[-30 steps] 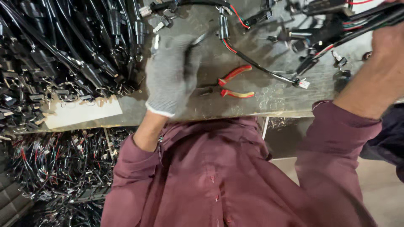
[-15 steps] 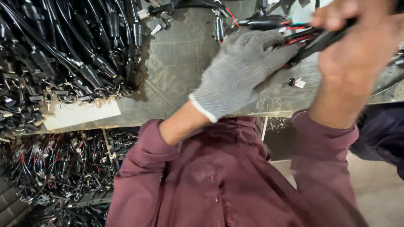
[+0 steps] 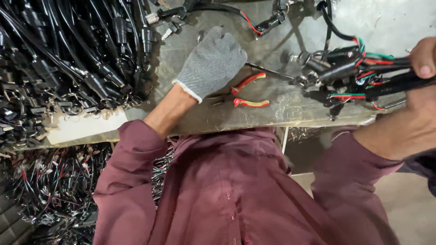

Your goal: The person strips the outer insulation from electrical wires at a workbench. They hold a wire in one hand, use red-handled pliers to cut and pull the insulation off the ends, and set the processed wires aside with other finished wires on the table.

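Note:
My left hand (image 3: 211,63), in a grey knit glove, lies palm down on the metal table (image 3: 272,115), fingers curled. It covers the jaw end of red-handled pliers (image 3: 249,92). The pliers' spread handles stick out to its right, and whether the hand grips them is hidden. My bare right hand (image 3: 420,97) at the right edge is closed on a bundle of black cables with red, green and white wires and connectors (image 3: 345,75), held just above the table's front edge.
A big heap of black cables with metal clips (image 3: 68,63) fills the table's left side. Loose connectors and wires (image 3: 265,22) lie at the back. A white strip (image 3: 84,129) sits at the front left. Below the table lies a pile of wire scraps (image 3: 50,190).
My left hand has drawn back leftward from the cable bundle and come down on the pliers. My right hand with the bundle has shifted right and lower.

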Action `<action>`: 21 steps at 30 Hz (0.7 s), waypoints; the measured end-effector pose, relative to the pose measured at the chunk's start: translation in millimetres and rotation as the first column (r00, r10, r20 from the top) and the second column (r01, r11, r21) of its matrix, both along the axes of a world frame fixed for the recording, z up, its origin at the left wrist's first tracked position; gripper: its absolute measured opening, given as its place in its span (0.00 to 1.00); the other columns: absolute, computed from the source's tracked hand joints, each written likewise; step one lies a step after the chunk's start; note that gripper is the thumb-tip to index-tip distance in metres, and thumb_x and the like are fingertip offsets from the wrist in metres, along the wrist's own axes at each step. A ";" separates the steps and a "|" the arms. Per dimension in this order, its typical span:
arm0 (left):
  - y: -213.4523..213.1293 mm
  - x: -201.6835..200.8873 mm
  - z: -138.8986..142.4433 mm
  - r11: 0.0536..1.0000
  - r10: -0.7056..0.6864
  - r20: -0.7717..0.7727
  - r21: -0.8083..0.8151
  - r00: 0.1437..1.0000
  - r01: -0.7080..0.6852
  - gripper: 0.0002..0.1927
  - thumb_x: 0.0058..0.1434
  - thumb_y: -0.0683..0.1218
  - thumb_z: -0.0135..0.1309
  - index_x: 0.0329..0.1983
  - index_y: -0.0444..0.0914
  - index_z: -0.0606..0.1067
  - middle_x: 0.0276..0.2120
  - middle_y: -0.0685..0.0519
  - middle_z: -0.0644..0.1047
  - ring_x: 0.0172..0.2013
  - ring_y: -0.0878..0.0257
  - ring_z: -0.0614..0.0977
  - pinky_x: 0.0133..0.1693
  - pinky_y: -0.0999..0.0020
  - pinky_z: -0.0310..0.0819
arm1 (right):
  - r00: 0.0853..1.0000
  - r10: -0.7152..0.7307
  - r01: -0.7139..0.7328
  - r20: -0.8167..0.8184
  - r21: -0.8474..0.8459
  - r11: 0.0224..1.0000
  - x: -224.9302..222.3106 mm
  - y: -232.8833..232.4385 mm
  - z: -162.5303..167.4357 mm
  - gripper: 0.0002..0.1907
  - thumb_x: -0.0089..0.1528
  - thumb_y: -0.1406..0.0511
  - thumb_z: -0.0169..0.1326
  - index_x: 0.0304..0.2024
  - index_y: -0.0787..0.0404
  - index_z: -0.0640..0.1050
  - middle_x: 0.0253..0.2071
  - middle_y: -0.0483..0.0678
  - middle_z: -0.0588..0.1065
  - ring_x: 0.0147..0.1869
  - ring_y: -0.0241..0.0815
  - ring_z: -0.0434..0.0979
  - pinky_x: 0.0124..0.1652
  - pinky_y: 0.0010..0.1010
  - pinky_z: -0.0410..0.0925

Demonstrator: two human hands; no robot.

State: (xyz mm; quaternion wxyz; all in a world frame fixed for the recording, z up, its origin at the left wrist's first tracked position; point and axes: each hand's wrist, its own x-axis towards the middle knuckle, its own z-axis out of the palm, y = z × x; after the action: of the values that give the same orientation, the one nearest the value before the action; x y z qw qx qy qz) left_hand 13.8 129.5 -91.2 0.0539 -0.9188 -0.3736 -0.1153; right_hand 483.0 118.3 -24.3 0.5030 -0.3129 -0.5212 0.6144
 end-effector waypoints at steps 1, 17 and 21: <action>-2.9 -3.2 7.5 0.998 -0.016 -0.056 -0.060 0.998 0.012 0.04 0.66 0.47 0.55 0.42 0.43 0.77 0.37 0.50 0.77 0.46 0.51 0.79 0.54 0.53 0.72 | 1.000 -0.018 0.018 -0.021 -0.014 1.000 1.6 -9.4 -3.5 0.18 0.67 0.65 0.58 0.26 0.56 0.66 0.28 0.42 0.65 0.32 0.39 0.65 0.39 0.29 0.66; -35.0 -26.4 81.3 0.908 0.395 0.881 -0.331 0.262 -0.258 0.07 0.77 0.39 0.50 0.55 0.35 0.74 0.47 0.49 0.78 0.46 0.59 0.80 0.54 0.68 0.75 | 0.974 -0.224 0.225 -0.038 0.050 0.973 -3.8 -49.8 -12.7 0.14 0.69 0.57 0.57 0.33 0.57 0.73 0.29 0.47 0.70 0.31 0.41 0.68 0.36 0.32 0.63; -33.2 -33.8 81.3 0.873 0.441 0.880 -0.375 0.178 -0.311 0.07 0.78 0.40 0.50 0.55 0.35 0.74 0.43 0.50 0.77 0.37 0.65 0.79 0.44 0.71 0.76 | 0.981 -0.189 0.190 -0.035 0.051 0.980 15.3 -51.4 -18.9 0.14 0.70 0.56 0.56 0.35 0.58 0.73 0.31 0.47 0.69 0.33 0.41 0.68 0.38 0.33 0.64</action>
State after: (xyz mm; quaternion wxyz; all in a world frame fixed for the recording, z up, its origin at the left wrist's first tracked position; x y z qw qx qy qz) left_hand -20.0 96.4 -9.9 -0.2021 -0.5461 -0.5501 -0.5986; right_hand 498.2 66.9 -43.2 0.5753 -0.3380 -0.4978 0.5540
